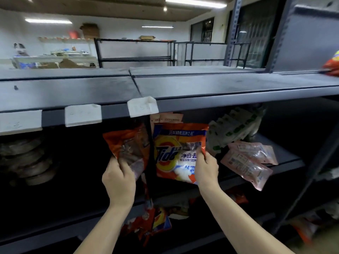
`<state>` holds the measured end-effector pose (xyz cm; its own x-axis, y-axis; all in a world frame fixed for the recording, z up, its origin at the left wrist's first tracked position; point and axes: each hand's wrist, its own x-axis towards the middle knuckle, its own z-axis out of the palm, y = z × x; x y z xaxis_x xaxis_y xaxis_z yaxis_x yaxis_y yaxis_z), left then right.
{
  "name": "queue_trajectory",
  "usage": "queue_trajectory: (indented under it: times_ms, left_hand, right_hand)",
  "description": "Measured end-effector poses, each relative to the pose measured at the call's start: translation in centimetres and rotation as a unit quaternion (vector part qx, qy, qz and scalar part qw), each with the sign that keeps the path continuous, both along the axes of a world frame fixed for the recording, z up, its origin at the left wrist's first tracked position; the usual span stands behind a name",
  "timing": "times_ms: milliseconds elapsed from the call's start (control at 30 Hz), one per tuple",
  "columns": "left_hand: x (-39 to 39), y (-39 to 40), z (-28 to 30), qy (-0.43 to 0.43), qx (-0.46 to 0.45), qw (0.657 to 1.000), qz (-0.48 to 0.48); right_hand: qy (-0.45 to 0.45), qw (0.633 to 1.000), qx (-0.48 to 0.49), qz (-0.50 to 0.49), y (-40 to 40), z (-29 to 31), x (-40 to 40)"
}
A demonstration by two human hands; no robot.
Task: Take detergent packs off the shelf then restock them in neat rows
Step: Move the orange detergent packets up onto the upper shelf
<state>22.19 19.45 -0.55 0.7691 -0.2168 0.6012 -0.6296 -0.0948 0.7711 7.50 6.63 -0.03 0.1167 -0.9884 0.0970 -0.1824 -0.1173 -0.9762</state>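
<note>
**Head view: a detergent pack in each hand at the middle shelf**

The left hand (118, 177) grasps an orange detergent pack (128, 147) by its lower edge, fingers curled round the bag, which shows its plain back and tilts to the left. The right hand (206, 168) pinches the right edge of a Tide pack (176, 153), thumb on the printed front; this pack stands nearly upright, facing the camera, in the opening of the middle shelf (286, 162). The two packs are just beside each other, with a dark upright post between them.

Behind the Tide pack, the tops of more orange packs (170, 118) peek out. To the right lie white-and-green pouches (236, 125) stacked in a slanting row, and in front of them pink pouches (247, 160) lying flat, one hanging over the shelf edge. On the shelf below, between the forearms, a loose heap of orange packs (156, 222) sits untidily. White label holders (143, 107) hang on the edge of the upper shelf (220, 85), where another orange pack (333, 65) shows at the far right. Dim round objects at the left are too dark to identify.
</note>
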Motion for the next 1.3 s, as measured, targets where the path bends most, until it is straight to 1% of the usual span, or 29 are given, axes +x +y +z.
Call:
queue_trajectory:
  times_ms: [67, 167, 333, 500, 633, 767, 933, 1133, 1300]
  left_hand:
    - [-1.7, -1.3, 0.0, -0.029, -0.007, 0.999, -0.035]
    - [-4.7, -3.2, 0.4, -0.062, -0.009, 0.995, -0.079]
    - [-10.2, -6.9, 0.6, -0.044, -0.016, 0.987, -0.156]
    - [-17.3, -11.2, 1.4, -0.026, -0.020, 0.977, -0.210]
    - [-23.8, -14.8, 2.2, -0.015, -0.041, 0.965, -0.258]
    - [-30.5, -18.5, 3.1, 0.010, -0.058, 0.955, -0.290]
    - [-39.4, -22.4, 4.9, 0.042, -0.075, 0.947, -0.308]
    - [-48.7, -27.2, 7.3, 0.044, -0.123, 0.940, -0.316]
    - [-54.6, -31.2, 10.0, 0.042, -0.156, 0.927, -0.338]
  right_hand:
    - [0.031, 0.998, -0.035, -0.051, -0.5, 0.5, -2.7]
    - [0.037, 0.990, -0.076, -0.117, -1.7, 1.0, -6.8]
    - [0.059, 0.974, -0.088, -0.199, -3.6, 1.7, -13.8]
    - [0.046, 0.957, -0.117, -0.262, -5.3, 2.3, -22.3]
    - [0.024, 0.945, -0.137, -0.297, -7.2, 3.1, -29.8]
    - [0.030, 0.931, -0.146, -0.333, -9.5, 4.0, -37.1]
    - [0.034, 0.914, -0.160, -0.371, -13.2, 4.8, -45.7]
    - [0.033, 0.903, -0.181, -0.387, -17.1, 6.1, -54.7]
    - [0.025, 0.886, -0.184, -0.424, -19.9, 6.9, -61.0]
